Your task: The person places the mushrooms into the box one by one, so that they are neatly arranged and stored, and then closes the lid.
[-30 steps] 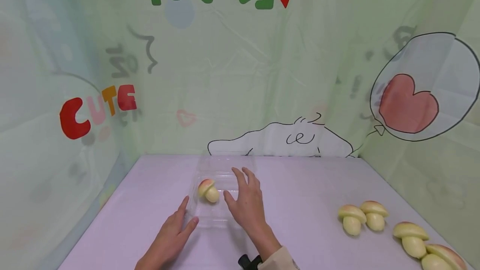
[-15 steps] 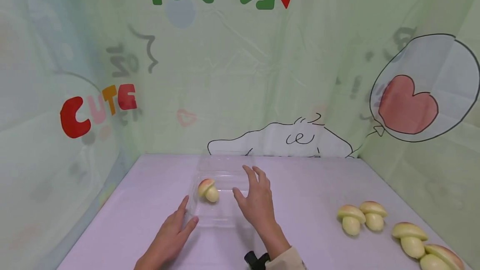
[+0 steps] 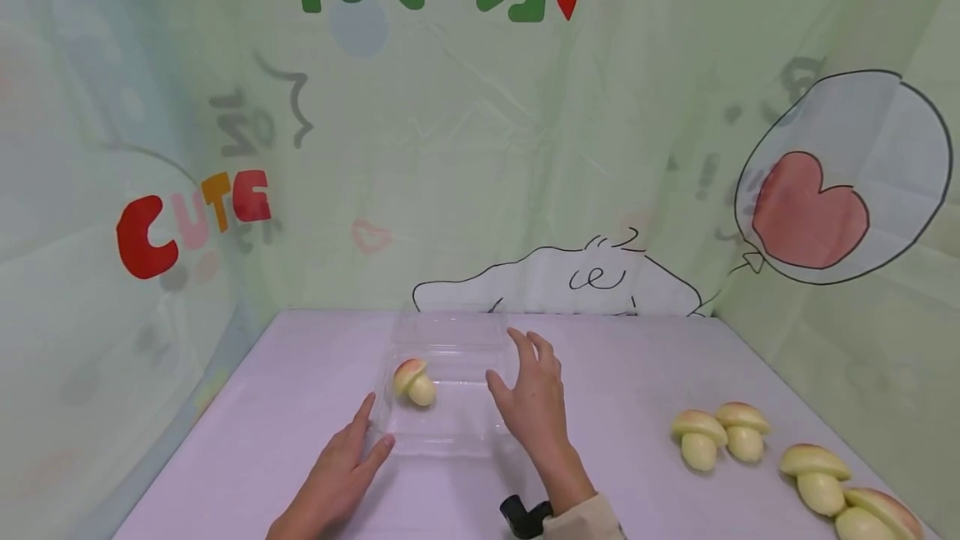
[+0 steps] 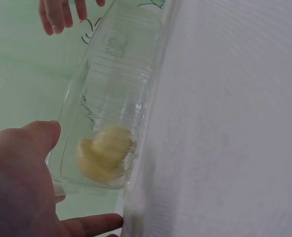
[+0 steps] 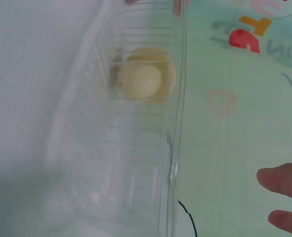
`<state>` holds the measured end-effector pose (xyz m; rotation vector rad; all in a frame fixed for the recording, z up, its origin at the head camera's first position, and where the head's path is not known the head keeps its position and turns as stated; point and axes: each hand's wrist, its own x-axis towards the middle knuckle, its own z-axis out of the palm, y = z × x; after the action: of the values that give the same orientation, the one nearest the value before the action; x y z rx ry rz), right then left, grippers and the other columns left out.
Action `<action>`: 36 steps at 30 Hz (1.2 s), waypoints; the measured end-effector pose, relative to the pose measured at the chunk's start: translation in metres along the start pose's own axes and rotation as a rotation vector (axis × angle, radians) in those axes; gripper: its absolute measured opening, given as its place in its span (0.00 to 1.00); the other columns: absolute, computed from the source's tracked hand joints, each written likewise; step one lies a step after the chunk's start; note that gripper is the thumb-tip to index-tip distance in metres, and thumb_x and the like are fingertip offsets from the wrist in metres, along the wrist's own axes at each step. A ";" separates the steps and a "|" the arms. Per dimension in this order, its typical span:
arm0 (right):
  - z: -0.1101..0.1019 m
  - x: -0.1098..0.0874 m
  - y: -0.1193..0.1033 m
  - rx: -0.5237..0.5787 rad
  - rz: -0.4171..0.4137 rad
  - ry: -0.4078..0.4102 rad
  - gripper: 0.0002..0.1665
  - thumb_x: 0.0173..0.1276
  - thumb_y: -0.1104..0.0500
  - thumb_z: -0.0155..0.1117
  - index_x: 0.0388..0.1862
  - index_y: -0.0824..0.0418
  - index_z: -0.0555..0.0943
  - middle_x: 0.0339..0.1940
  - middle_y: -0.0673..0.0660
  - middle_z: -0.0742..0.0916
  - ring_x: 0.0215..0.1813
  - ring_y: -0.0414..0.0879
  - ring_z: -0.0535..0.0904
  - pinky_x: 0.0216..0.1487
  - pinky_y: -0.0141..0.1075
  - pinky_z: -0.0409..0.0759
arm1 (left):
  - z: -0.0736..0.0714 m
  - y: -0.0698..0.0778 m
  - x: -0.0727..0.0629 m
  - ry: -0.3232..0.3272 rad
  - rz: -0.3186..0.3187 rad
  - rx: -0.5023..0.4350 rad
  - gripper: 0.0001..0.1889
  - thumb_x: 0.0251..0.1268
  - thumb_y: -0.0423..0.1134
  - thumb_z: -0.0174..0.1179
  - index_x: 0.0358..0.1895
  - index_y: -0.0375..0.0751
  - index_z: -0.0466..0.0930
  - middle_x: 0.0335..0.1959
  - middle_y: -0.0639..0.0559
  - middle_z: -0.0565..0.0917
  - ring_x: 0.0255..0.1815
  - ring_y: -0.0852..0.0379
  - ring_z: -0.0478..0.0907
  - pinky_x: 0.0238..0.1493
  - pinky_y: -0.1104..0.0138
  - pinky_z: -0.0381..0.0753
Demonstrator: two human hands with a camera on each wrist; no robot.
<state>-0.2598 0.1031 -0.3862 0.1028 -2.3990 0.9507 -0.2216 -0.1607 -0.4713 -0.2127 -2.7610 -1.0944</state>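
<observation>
The left hand (image 3: pixel 337 473) rests relaxed against the clear box (image 3: pixel 450 432) at its 8 o'clock corner. The right hand (image 3: pixel 534 402), fingers spread and released, hovers at 3 o'clock. One apple piece (image 3: pixel 414 382) lies inside, toward 10 o'clock.

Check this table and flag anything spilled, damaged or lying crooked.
Nothing stands out. The clear plastic box sits flat and open with one mushroom-shaped apple piece lying inside. The left hand touches its near corner; the right hand is at its right edge. Four more apple pieces lie on the table to the right, nothing spilled.
</observation>
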 end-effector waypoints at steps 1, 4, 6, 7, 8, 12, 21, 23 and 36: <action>-0.001 0.000 0.001 -0.002 0.007 -0.003 0.37 0.64 0.59 0.76 0.72 0.60 0.75 0.73 0.68 0.73 0.70 0.69 0.73 0.58 0.65 0.79 | 0.000 0.000 0.000 0.001 0.000 -0.001 0.40 0.79 0.60 0.52 0.83 0.41 0.52 0.69 0.32 0.77 0.74 0.30 0.69 0.72 0.36 0.66; -0.004 0.000 0.002 -0.006 0.021 -0.006 0.37 0.64 0.59 0.75 0.72 0.60 0.75 0.73 0.69 0.73 0.70 0.69 0.73 0.58 0.65 0.79 | 0.000 0.000 0.000 0.003 -0.001 -0.011 0.41 0.79 0.60 0.52 0.84 0.41 0.52 0.70 0.32 0.76 0.74 0.31 0.69 0.72 0.36 0.66; -0.006 0.001 0.002 -0.010 0.030 -0.007 0.37 0.64 0.59 0.75 0.72 0.61 0.75 0.73 0.69 0.73 0.70 0.69 0.72 0.58 0.65 0.80 | 0.000 0.000 0.000 0.004 0.000 -0.013 0.41 0.79 0.60 0.52 0.84 0.41 0.52 0.70 0.32 0.76 0.74 0.30 0.69 0.72 0.36 0.65; -0.007 0.002 0.002 -0.014 0.032 -0.006 0.37 0.64 0.60 0.75 0.72 0.61 0.75 0.72 0.70 0.73 0.70 0.70 0.72 0.57 0.65 0.80 | 0.000 0.000 0.000 0.004 0.000 -0.012 0.41 0.79 0.60 0.52 0.84 0.42 0.52 0.70 0.32 0.76 0.74 0.30 0.69 0.72 0.36 0.65; -0.008 0.002 0.003 -0.017 0.034 -0.003 0.37 0.64 0.60 0.75 0.72 0.61 0.75 0.72 0.70 0.73 0.69 0.70 0.73 0.57 0.65 0.80 | 0.000 0.000 0.000 0.004 0.000 -0.011 0.40 0.79 0.60 0.52 0.84 0.42 0.52 0.70 0.32 0.76 0.74 0.30 0.69 0.72 0.36 0.65; -0.011 0.004 0.004 -0.030 0.054 0.001 0.37 0.64 0.60 0.74 0.72 0.62 0.75 0.72 0.71 0.73 0.69 0.71 0.72 0.56 0.66 0.79 | 0.000 0.000 0.000 0.008 0.003 -0.005 0.40 0.79 0.59 0.52 0.84 0.42 0.52 0.70 0.32 0.76 0.74 0.31 0.69 0.72 0.36 0.65; -0.016 0.003 0.012 -0.065 0.077 -0.010 0.38 0.64 0.60 0.75 0.72 0.63 0.74 0.72 0.72 0.73 0.69 0.73 0.72 0.56 0.67 0.79 | -0.001 -0.002 -0.002 0.004 0.016 0.002 0.40 0.79 0.59 0.52 0.83 0.41 0.53 0.70 0.32 0.77 0.74 0.31 0.69 0.72 0.36 0.66; -0.019 0.003 0.013 -0.073 0.071 -0.007 0.38 0.63 0.60 0.75 0.72 0.63 0.74 0.72 0.73 0.73 0.69 0.73 0.73 0.55 0.67 0.79 | -0.002 -0.002 -0.001 0.001 0.012 0.006 0.40 0.79 0.59 0.52 0.83 0.41 0.52 0.70 0.32 0.77 0.74 0.31 0.69 0.72 0.36 0.66; -0.030 0.000 0.019 -0.083 0.120 -0.013 0.38 0.65 0.59 0.73 0.73 0.63 0.73 0.73 0.73 0.72 0.69 0.73 0.72 0.55 0.67 0.79 | -0.001 -0.001 -0.001 -0.003 0.009 0.012 0.40 0.79 0.59 0.52 0.83 0.41 0.52 0.69 0.33 0.77 0.73 0.30 0.69 0.71 0.36 0.66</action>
<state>-0.2503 0.1368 -0.3795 -0.0664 -2.4759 0.9043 -0.2208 -0.1623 -0.4717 -0.2255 -2.7661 -1.0757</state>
